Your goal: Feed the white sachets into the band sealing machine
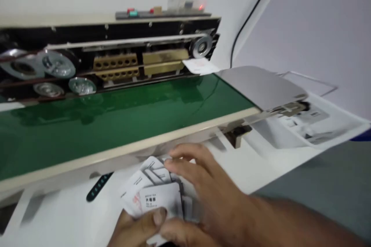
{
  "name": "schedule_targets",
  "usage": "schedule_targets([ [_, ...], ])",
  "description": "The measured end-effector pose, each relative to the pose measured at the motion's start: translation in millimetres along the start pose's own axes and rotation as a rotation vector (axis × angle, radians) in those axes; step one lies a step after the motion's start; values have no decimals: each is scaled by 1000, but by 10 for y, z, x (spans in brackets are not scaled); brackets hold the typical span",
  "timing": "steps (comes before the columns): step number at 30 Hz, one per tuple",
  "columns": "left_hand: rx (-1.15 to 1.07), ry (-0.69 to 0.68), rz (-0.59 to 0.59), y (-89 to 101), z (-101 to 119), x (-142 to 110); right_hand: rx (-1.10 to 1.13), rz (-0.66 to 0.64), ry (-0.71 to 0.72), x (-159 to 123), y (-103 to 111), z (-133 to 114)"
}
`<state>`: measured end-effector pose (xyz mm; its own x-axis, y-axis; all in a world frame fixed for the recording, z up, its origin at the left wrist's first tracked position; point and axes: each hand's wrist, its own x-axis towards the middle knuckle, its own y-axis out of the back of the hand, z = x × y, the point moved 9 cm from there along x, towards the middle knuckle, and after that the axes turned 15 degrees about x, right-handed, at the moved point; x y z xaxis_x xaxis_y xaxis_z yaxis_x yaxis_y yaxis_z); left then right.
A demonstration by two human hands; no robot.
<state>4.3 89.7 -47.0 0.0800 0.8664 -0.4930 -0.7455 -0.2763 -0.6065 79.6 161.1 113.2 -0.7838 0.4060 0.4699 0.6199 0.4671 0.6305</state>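
Both my hands are low in the view, holding a bundle of white printed sachets (155, 193) with grey markings and dark characters. My left hand (133, 227) grips the bundle's lower edge, its thumb pressed on the front sachet. My right hand (208, 185) curls over the bundle's upper right side, and its fingers cover part of it. Just beyond the bundle lies the cream front rail (124, 154) of a band sealer's green conveyor belt (116, 123). Neither hand touches the rail or belt.
Behind the belt, the open sealer (116, 65) shows brass blocks and metal wheels. A white sachet (199, 65) sits near its right end. A grey metal plate (261, 87) and printed white sheets (313, 123) lie to the right. A black cable (249, 15) runs along the wall.
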Motion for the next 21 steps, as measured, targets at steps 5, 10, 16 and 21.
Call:
schedule_targets([
  [5, -170, -86, 80, -5, 136, 7, 249, 80, -311, -346, -520, 451],
  [10, -166, -39, 87, 4, 80, 29, 514, 372, -471, -533, -453, 642],
  [16, -55, 2, 119, 66, 7, 1, 658, 715, -455, -649, -355, 661],
  [21, 18, 23, 195, 84, -14, -29, 659, 755, -391, -601, -334, 615],
])
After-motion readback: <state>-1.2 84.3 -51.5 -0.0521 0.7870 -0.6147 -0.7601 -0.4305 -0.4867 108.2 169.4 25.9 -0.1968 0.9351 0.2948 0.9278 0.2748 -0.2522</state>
